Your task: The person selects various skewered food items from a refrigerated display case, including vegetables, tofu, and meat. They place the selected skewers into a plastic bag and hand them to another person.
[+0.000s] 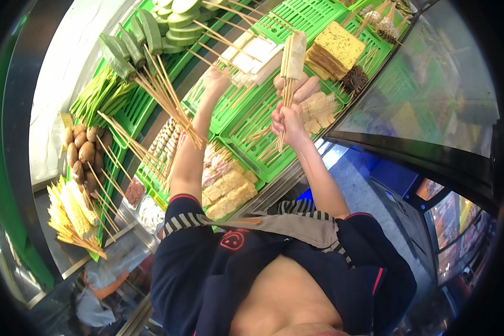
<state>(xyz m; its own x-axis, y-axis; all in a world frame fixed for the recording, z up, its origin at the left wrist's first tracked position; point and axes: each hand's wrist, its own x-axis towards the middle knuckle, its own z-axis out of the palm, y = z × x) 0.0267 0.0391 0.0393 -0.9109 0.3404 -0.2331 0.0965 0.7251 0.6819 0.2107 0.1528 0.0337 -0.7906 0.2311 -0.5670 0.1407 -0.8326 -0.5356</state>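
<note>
My right hand (289,122) is closed around a bundle of bamboo skewers (287,94). Pale, whitish food pieces (293,54) are threaded on their upper ends, above pinkish sausages (306,89) in a tray. Blurred, my left hand (216,82) reaches to the white skewered slabs (252,54) in a green plastic tray (218,113); whether its fingers grip a stick cannot be told. Between my arms lie more bare skewer sticks over a slotted green tray (252,143). Pieces of fried tofu (231,193) sit near my left forearm.
Skewered okra (126,50), sliced green vegetable (182,27), green stalks (101,96), brown mushrooms (86,147) and baby corn (77,210) stand to the left. Stacked yellow squares (338,46) lie at the right. A glass panel (424,84) borders the counter there.
</note>
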